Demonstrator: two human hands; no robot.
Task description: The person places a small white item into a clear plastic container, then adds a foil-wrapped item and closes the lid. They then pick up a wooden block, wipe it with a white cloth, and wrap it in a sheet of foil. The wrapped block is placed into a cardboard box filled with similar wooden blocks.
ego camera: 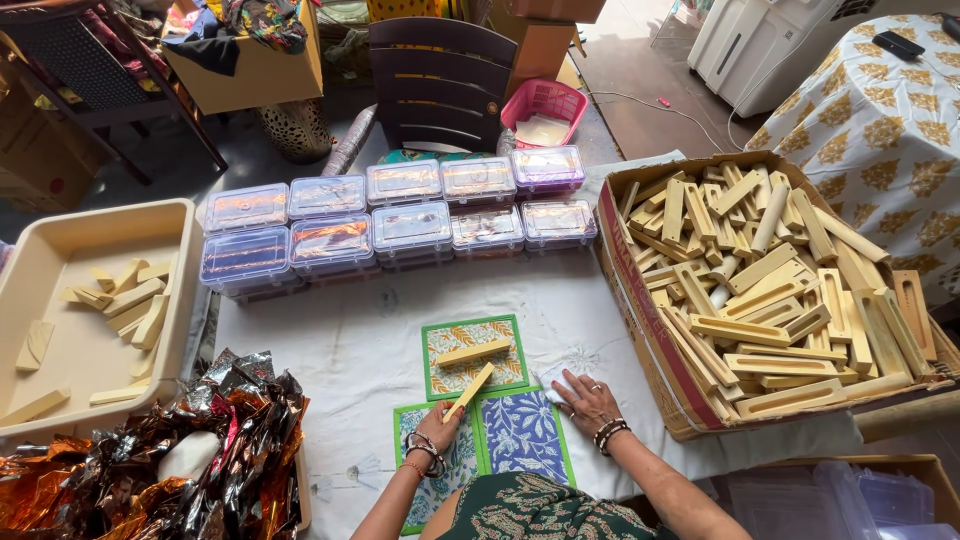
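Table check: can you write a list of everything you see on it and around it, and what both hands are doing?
Surface: white cloth over the table.
Job's things: three patterned tiles; orange-leaf tile carries a wooden block; blue tile bare.
Clutter: cardboard box heaped with wooden pieces; beige tray with a few more; ten lidded plastic boxes; crumpled foil wrappers.
Hands: left hand holds a wooden stick; right hand lies flat on the cloth, fingers spread.
Cables: white cable on the floor.
Surroundings: brown chair, pink basket.
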